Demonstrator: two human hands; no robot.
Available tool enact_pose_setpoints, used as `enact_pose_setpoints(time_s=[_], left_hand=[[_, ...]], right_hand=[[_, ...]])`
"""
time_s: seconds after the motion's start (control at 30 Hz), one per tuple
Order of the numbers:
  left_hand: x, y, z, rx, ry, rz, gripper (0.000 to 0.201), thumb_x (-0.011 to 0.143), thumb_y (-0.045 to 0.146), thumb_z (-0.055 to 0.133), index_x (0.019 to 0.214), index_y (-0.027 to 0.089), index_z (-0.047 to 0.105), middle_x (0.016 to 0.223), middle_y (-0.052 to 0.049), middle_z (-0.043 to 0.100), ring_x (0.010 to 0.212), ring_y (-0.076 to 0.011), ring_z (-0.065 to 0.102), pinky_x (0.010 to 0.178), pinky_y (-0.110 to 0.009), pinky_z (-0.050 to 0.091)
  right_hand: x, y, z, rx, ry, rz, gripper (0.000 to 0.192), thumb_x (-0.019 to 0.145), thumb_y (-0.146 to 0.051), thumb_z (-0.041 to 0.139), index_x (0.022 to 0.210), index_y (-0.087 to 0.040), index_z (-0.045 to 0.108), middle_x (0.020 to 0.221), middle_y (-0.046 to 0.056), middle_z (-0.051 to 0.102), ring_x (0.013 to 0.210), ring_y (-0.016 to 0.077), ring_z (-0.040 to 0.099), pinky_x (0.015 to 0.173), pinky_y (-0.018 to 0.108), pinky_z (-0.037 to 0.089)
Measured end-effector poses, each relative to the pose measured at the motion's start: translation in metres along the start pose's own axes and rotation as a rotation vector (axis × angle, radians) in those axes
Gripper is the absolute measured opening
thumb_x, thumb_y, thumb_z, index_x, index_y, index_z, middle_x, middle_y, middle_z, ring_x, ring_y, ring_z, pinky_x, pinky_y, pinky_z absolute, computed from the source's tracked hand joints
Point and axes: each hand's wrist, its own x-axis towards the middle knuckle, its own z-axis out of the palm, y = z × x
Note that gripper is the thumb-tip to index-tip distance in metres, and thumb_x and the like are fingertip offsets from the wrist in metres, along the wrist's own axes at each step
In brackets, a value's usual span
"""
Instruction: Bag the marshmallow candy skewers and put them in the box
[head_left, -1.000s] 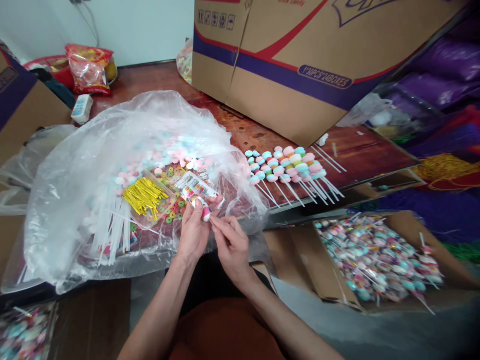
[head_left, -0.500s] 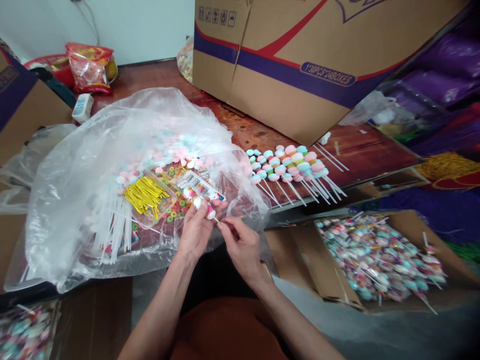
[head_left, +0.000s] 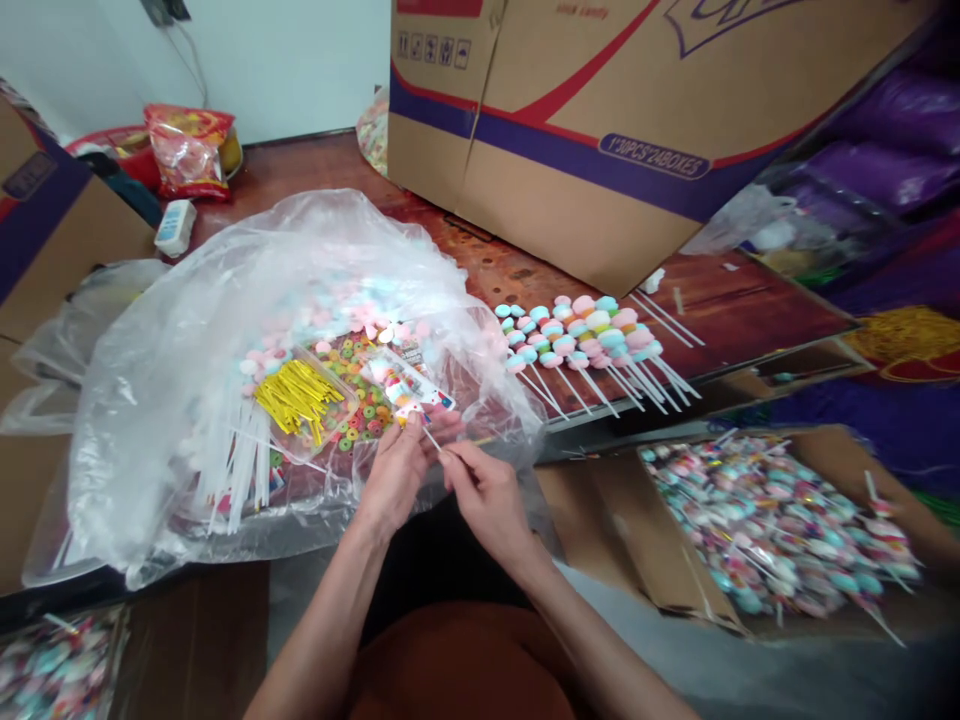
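Over the near table edge, my left hand point(head_left: 397, 468) is closed on the lower end of a small printed plastic wrapper point(head_left: 421, 382). Pastel candy pieces show through the wrapper's clear part. From its lower end comes a white stick point(head_left: 433, 438), which my right hand point(head_left: 486, 492) pinches between thumb and fingers. Just beyond my hands, loose fruit-coloured candy rings point(head_left: 361, 412) lie beside a clear tray of yellow twist ties point(head_left: 298, 398). White sticks point(head_left: 241, 455) are bunched to the left. A clear plastic sheet point(head_left: 150, 430) surrounds these, with pink and blue candies partly hidden under it.
Finished-looking rows of candy skewers point(head_left: 577, 330) lie on the table to the right. A big carton point(head_left: 555, 200) stands behind them. Lower right, an open box point(head_left: 622, 520) holds many wrapped skewers; more wrapped candy point(head_left: 56, 665) shows at lower left. A red snack bag point(head_left: 187, 150) sits at the back.
The candy pieces have gone further up into the wrapper, and more of the stick shows between my hands. My right hand is slightly lower and further right. The view has shifted a little.
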Motion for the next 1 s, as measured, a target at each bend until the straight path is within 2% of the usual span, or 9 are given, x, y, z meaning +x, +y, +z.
enact_pose_setpoints(time_s=[0.1, 0.2, 0.27, 0.37, 0.5, 0.6, 0.73, 0.87, 1.0], left_hand=[[0.000, 0.000, -0.002, 0.121, 0.020, 0.019, 0.040, 0.080, 0.051, 0.075, 0.096, 0.014, 0.071, 0.091, -0.013, 0.076, 0.093, -0.0274, 0.072, 0.086, -0.040, 0.055], [-0.004, -0.003, -0.007, 0.303, 0.034, 0.036, 0.033, 0.079, 0.047, 0.076, 0.075, 0.015, 0.072, 0.073, -0.006, 0.072, 0.082, -0.0245, 0.070, 0.079, -0.034, 0.054], [-0.011, 0.001, -0.012, 0.336, -0.021, -0.011, 0.029, 0.078, 0.042, 0.078, 0.069, 0.016, 0.071, 0.070, -0.006, 0.070, 0.081, -0.0237, 0.069, 0.077, -0.031, 0.054], [-0.019, 0.014, -0.019, 0.347, -0.102, -0.129, 0.026, 0.079, 0.041, 0.078, 0.082, 0.015, 0.076, 0.084, -0.009, 0.075, 0.084, -0.0230, 0.071, 0.078, -0.030, 0.055], [-0.018, 0.024, -0.018, 0.235, 0.103, 0.034, 0.039, 0.076, 0.044, 0.081, 0.104, 0.017, 0.074, 0.110, -0.011, 0.074, 0.092, -0.0209, 0.071, 0.083, -0.030, 0.054], [-0.010, 0.020, -0.011, 0.138, 0.124, 0.131, 0.039, 0.075, 0.047, 0.080, 0.096, 0.015, 0.073, 0.100, -0.010, 0.075, 0.093, -0.0218, 0.071, 0.085, -0.033, 0.055], [-0.008, 0.011, -0.004, 0.093, 0.103, 0.159, 0.033, 0.074, 0.046, 0.080, 0.085, 0.015, 0.075, 0.083, -0.009, 0.076, 0.091, -0.0261, 0.072, 0.082, -0.036, 0.055], [-0.013, 0.005, -0.010, 0.128, 0.040, 0.180, 0.033, 0.079, 0.048, 0.075, 0.089, 0.016, 0.078, 0.087, -0.010, 0.077, 0.089, -0.0264, 0.071, 0.080, -0.036, 0.055], [-0.020, 0.006, -0.016, 0.169, 0.034, 0.232, 0.037, 0.086, 0.049, 0.067, 0.103, 0.019, 0.078, 0.084, -0.008, 0.076, 0.059, -0.0171, 0.062, 0.054, -0.029, 0.049]], right_hand=[[-0.004, 0.001, -0.004, 0.244, -0.099, 0.154, 0.032, 0.095, -0.033, 0.054, 0.066, -0.020, 0.054, 0.055, -0.004, 0.048, 0.052, 0.0101, 0.042, 0.052, 0.023, 0.036], [-0.003, 0.003, 0.000, 0.386, -0.023, 0.191, 0.027, 0.094, -0.038, 0.056, 0.075, -0.019, 0.058, 0.056, -0.006, 0.044, 0.050, 0.0093, 0.038, 0.049, 0.022, 0.032], [-0.001, 0.003, 0.001, 0.375, 0.025, 0.157, 0.028, 0.094, -0.040, 0.056, 0.076, -0.019, 0.059, 0.057, -0.006, 0.044, 0.051, 0.0095, 0.038, 0.050, 0.022, 0.032], [0.001, 0.000, 0.000, 0.304, 0.017, 0.104, 0.028, 0.095, -0.037, 0.055, 0.074, -0.019, 0.058, 0.058, -0.005, 0.046, 0.053, 0.0101, 0.041, 0.053, 0.023, 0.035], [-0.001, -0.003, 0.002, 0.253, 0.013, 0.091, 0.024, 0.096, -0.034, 0.052, 0.079, -0.019, 0.060, 0.058, -0.005, 0.047, 0.053, 0.0105, 0.043, 0.052, 0.023, 0.035], [-0.005, -0.001, 0.010, 0.216, -0.006, 0.072, 0.024, 0.097, -0.033, 0.051, 0.080, -0.019, 0.060, 0.060, -0.005, 0.047, 0.054, 0.0107, 0.044, 0.054, 0.023, 0.036], [-0.008, 0.002, 0.018, 0.156, -0.024, 0.035, 0.027, 0.097, -0.033, 0.050, 0.076, -0.020, 0.059, 0.058, -0.005, 0.046, 0.052, 0.0109, 0.044, 0.052, 0.023, 0.036], [-0.005, 0.000, 0.018, 0.157, -0.045, 0.031, 0.030, 0.097, -0.037, 0.051, 0.073, -0.020, 0.058, 0.056, -0.004, 0.046, 0.050, 0.0113, 0.044, 0.049, 0.023, 0.036], [0.005, -0.007, 0.022, 0.255, -0.134, 0.084, 0.035, 0.096, -0.047, 0.051, 0.074, -0.021, 0.056, 0.059, -0.003, 0.049, 0.050, 0.0116, 0.043, 0.047, 0.023, 0.037]])
